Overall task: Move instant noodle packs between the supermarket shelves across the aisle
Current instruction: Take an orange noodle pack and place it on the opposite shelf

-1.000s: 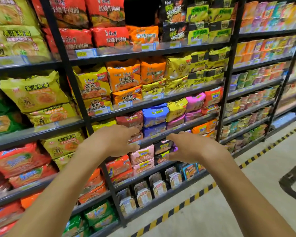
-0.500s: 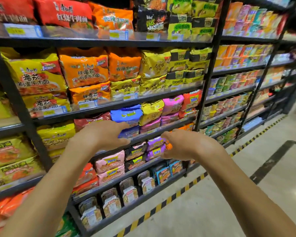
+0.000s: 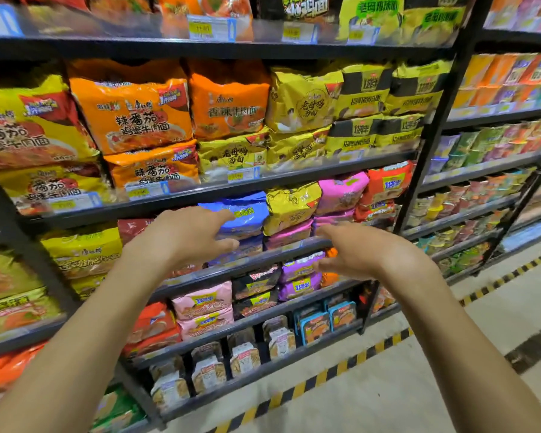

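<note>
Blue instant noodle pack [image 3: 247, 214] lies on the middle shelf [image 3: 288, 250], on top of another bluish pack [image 3: 250, 249], right at the fingertips of the left hand [image 3: 181, 235]. That hand reaches forward palm down, fingers straight across the pack's left end, thumb spread apart below near the shelf edge. It grips nothing, and I cannot tell whether the fingertips touch the wrapper. The right hand [image 3: 366, 251] is level with it, a little to the right, fingers loosely spread and empty, in front of the shelf edge below the pink packs [image 3: 341, 192]. A yellow pack [image 3: 291, 204] sits between the blue and pink ones. Both forearms stretch forward from the lower corners.
</note>
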